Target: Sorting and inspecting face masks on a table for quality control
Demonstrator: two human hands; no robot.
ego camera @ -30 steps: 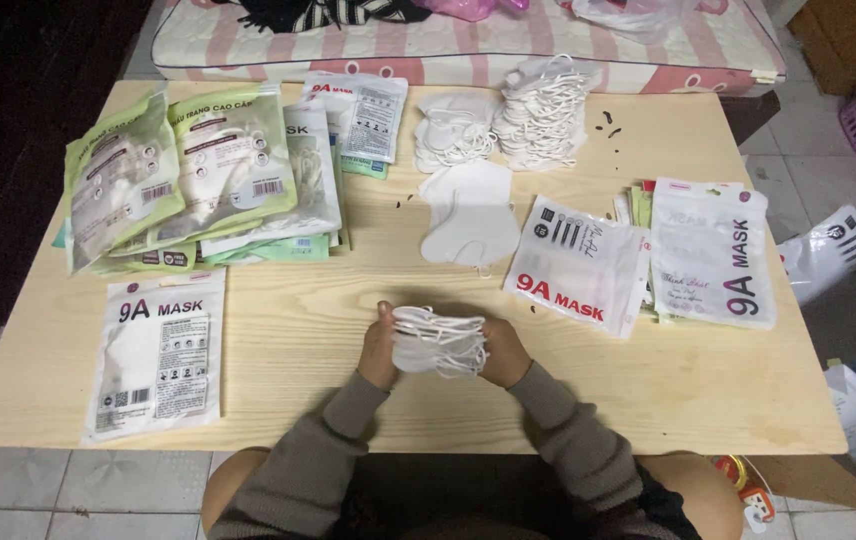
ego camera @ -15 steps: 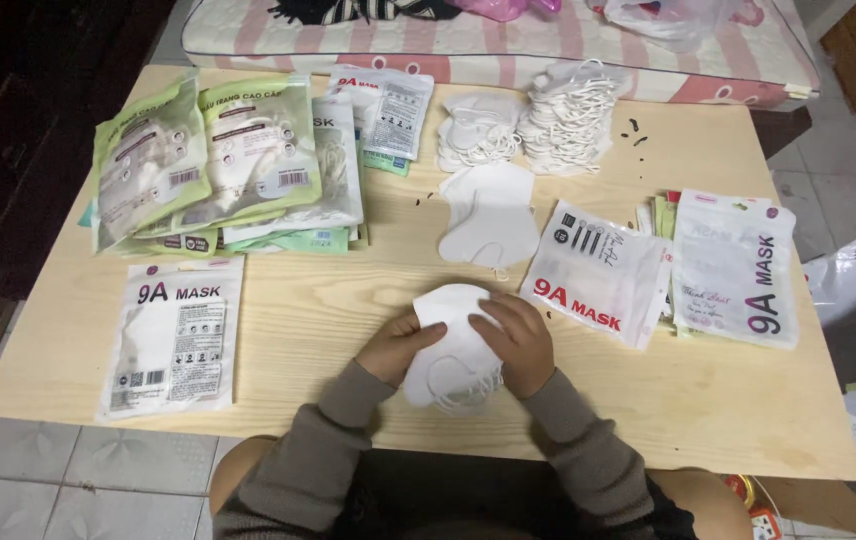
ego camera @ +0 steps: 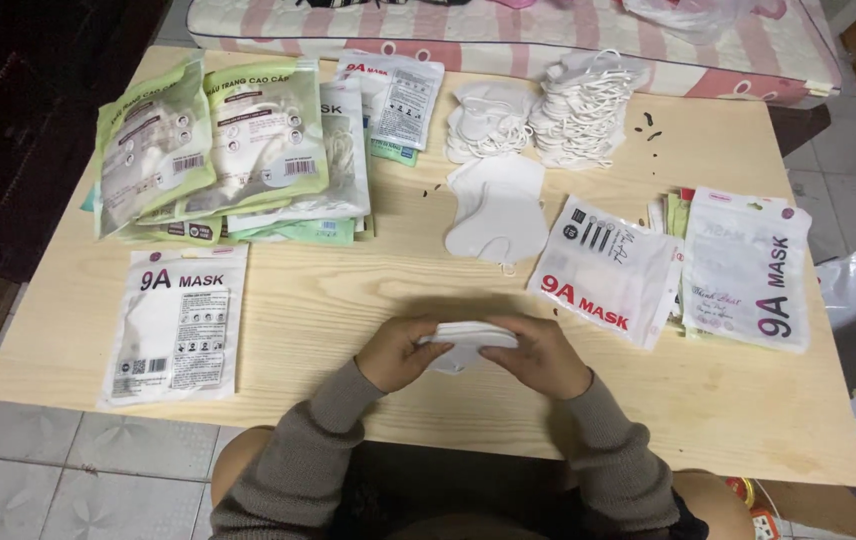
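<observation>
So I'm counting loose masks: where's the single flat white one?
The flat mask lies mid-table, just below the mask stacks and left of the white pouch.

A pale wooden table (ego camera: 328, 300) carries a white mask packet (ego camera: 176, 338) at near left and a heap of green packets (ego camera: 218, 150) at far left. Far centre, a white packet (ego camera: 396, 95) lies beside two piles of loose white masks (ego camera: 548, 110), a single flat mask (ego camera: 493, 210) nearer. At right sit two white packets (ego camera: 688, 270). A striped mattress (ego camera: 508, 30) runs beyond.
</observation>
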